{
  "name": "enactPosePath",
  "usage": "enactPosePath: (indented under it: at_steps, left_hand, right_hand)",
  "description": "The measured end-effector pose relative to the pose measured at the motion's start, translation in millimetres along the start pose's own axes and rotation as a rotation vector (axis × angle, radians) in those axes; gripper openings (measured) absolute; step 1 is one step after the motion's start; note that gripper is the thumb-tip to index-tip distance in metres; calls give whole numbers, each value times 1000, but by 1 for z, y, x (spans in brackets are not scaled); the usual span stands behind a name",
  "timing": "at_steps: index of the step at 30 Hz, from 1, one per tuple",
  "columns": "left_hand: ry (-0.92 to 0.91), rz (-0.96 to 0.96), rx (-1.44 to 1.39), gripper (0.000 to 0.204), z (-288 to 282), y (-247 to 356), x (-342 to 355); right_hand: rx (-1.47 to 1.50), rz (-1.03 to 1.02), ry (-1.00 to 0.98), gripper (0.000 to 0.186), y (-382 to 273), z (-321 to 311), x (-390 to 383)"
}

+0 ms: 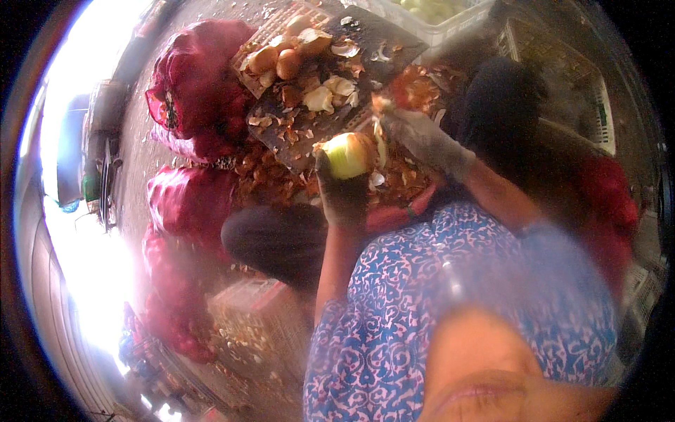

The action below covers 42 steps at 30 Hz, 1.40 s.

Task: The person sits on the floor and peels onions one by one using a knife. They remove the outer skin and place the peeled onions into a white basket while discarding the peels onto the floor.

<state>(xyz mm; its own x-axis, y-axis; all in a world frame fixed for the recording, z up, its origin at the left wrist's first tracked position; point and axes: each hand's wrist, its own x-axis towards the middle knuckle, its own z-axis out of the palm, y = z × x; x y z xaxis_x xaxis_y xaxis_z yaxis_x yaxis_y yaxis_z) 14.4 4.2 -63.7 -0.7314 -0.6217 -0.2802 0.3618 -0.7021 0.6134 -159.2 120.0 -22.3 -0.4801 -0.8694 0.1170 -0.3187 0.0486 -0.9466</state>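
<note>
Left gloved hand curled around 1 partly peeled onion, right gloved hand near it, grip unclear

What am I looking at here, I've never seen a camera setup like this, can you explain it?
No machine here: a person is working by hand. The one picture comes from a wide fisheye camera worn on the person's head, looking down, so straight edges bend. The left hand has a partly peeled onion in its grip. The right hand is beside it; blur hides whether it holds anything. Beyond them, a dark board bears brown onions and scattered peel.
</note>
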Motion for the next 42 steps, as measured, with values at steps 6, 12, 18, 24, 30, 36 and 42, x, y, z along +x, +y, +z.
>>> enactPosePath:
  at_steps: [6, 12, 18, 24, 30, 36, 42]
  left_hand:
    - [-89, 368, 884, 50, -5, 7, 9]
    - [-109, 135, 588, 37, -14, 7, 8]
    - [17, -9, 50, 44, -6, 6, 7]
    - [92, 156, 580, 43, 1, 9, 7]
    - [80, 5, -66, 54, -1, 20, -1]
    - [40, 98, -194, 63, 3, 33, -5]
    - [36, 137, 97, 69, -1, 23, -4]
  right_hand:
    - [77, -208, -246, 46, -18, 21, -16]
    - [-214, -178, -249, 59, -8, 29, -20]
    - [-457, -276, -182, 50, 2, 32, -21]
    - [-481, -223, -81, 33, 4, 29, -19]
    - [-81, -156, 73, 31, 9, 20, -11]
    - [-185, -219, 86, 37, 16, 1, 1]
    - [317, 32, -310, 46, -11, 14, -9]
